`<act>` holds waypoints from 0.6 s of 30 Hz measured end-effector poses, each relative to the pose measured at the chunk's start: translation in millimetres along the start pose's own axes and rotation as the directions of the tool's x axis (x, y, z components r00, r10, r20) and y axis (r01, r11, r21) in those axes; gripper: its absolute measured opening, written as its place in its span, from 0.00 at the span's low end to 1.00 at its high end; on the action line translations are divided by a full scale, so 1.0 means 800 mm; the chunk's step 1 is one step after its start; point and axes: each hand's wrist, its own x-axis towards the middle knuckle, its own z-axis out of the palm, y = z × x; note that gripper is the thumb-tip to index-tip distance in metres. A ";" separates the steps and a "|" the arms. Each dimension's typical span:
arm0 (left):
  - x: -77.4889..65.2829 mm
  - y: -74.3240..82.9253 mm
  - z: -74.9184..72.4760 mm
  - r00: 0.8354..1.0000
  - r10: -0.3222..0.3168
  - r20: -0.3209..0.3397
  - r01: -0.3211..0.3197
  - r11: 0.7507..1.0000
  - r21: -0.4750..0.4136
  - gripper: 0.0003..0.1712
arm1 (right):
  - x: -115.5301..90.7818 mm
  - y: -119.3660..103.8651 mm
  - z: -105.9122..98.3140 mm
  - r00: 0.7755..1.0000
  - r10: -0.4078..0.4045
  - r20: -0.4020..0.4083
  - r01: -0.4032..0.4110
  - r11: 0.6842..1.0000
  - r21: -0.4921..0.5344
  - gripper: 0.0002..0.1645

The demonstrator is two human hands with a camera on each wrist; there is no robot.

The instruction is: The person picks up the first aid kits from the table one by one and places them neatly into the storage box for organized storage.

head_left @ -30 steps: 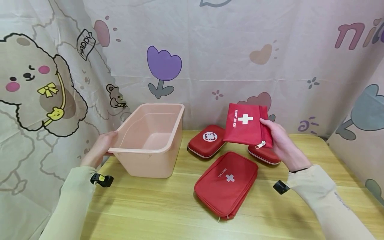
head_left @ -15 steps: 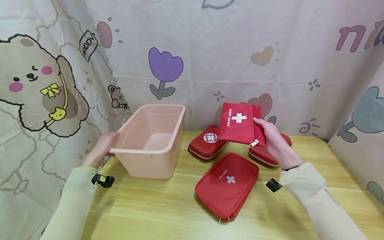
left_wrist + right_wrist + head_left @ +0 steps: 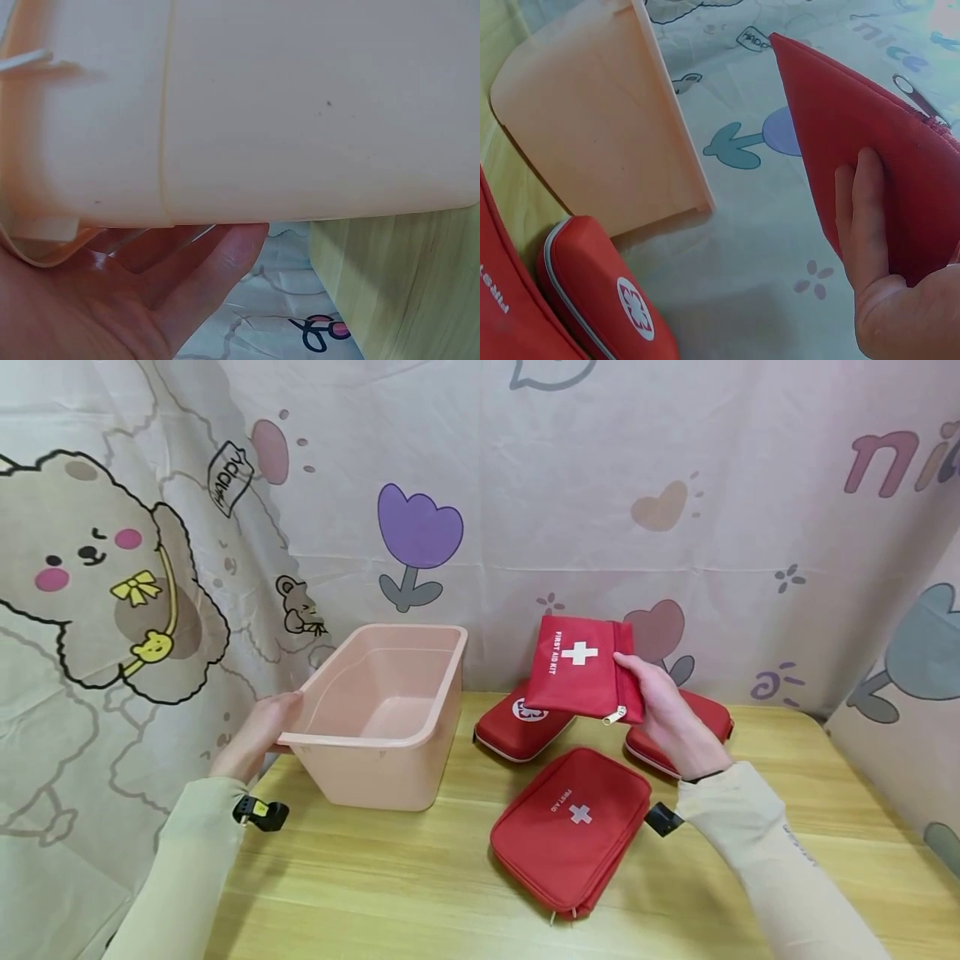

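My right hand pinches a flat red zip pouch by its right side, thumb on top near the zip. The pouch reads FIRST AID KIT beside a white cross and is held up above the table. Its underside shows in the right wrist view, with fingers pressed flat against it. On the left, a pale pink plastic tub stands with its inside bare. My left hand holds the tub's left rim; in the left wrist view its fingers lie along the outer wall.
Below the pouch a red hard case with a round white emblem is partly covered. Another red case sits behind my right hand. A larger red FIRST AID bag lies at the front. A printed curtain hangs behind the wooden table.
My right hand has carried the red pouch leftward, and it now overlaps the left hard case's emblem. More of the right case shows. My left hand stays on the tub's rim.
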 end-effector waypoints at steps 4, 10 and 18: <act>0.002 0.000 0.002 1.000 0.001 0.002 -0.001 1.000 -0.005 0.42 | 0.006 0.003 0.007 1.000 0.006 -0.002 -0.006 1.000 -0.015 0.20; -0.001 0.000 0.001 1.000 0.004 0.011 -0.004 1.000 0.006 0.42 | 0.011 0.004 0.019 1.000 -0.008 -0.007 0.007 0.999 -0.049 0.20; -0.002 0.000 0.002 1.000 0.011 0.013 -0.011 1.000 0.006 0.42 | 0.015 0.008 0.030 1.000 -0.007 0.006 0.007 0.999 -0.045 0.22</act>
